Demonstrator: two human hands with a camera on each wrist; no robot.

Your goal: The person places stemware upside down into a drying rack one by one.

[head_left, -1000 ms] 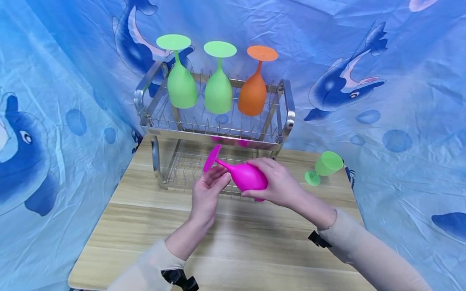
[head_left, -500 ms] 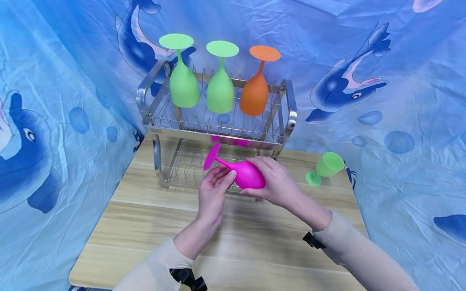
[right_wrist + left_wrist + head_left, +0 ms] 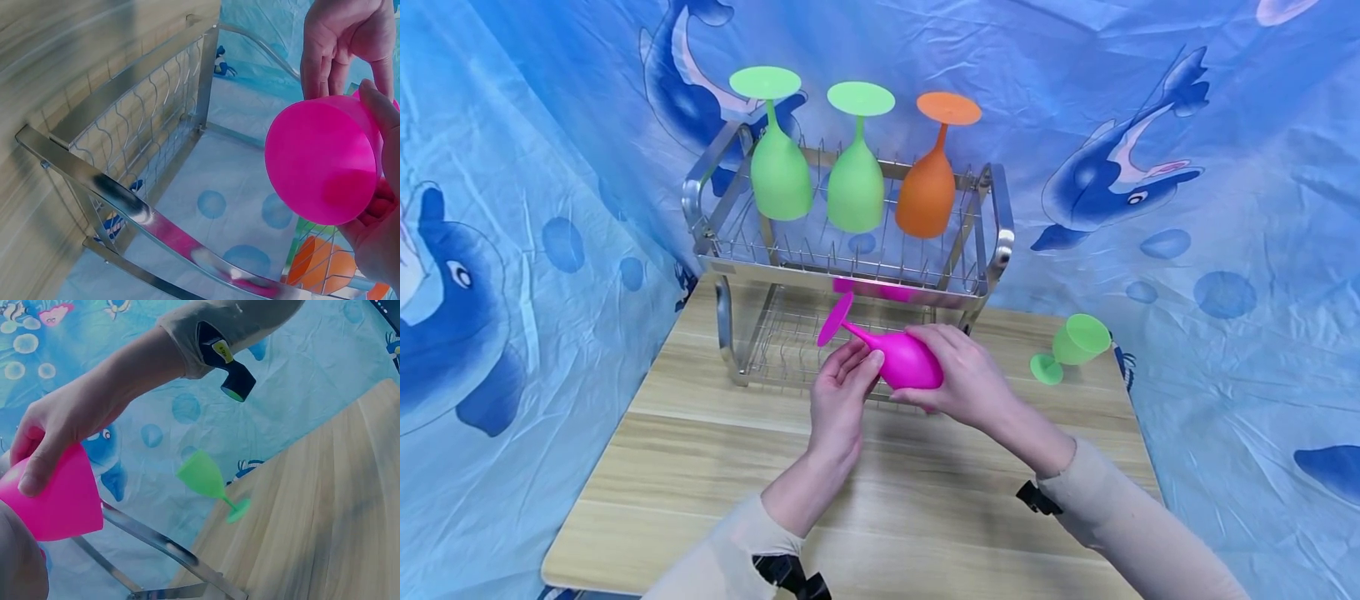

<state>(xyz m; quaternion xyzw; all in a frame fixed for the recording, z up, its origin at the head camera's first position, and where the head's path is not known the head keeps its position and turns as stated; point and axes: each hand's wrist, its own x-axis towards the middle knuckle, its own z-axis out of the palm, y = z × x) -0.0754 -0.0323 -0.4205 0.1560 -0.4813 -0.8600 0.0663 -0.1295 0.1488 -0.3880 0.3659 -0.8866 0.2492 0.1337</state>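
Note:
A pink wine goblet (image 3: 910,360) is held tilted in front of the rack, its foot up to the left and its mouth down to the right. My right hand (image 3: 966,375) grips the bowl near the rim, thumb below and fingers above. At the stem end, my left hand (image 3: 842,396) pinches the goblet where the bowl narrows. The right wrist view looks into the mouth of the pink goblet (image 3: 322,162), where the bowl shows nothing inside. In the left wrist view, my right hand (image 3: 62,434) wraps the bowl from above.
A two-tier metal dish rack (image 3: 842,279) stands behind the hands. On its top tier, two green goblets (image 3: 781,179) (image 3: 855,187) and an orange goblet (image 3: 927,196) stand upside down. Another green goblet (image 3: 1081,339) stands upright at the right of the wooden table (image 3: 700,500).
The left hand has shifted slightly right and closer along the stem toward the bowl. The pink goblet has moved slightly left, still between both hands.

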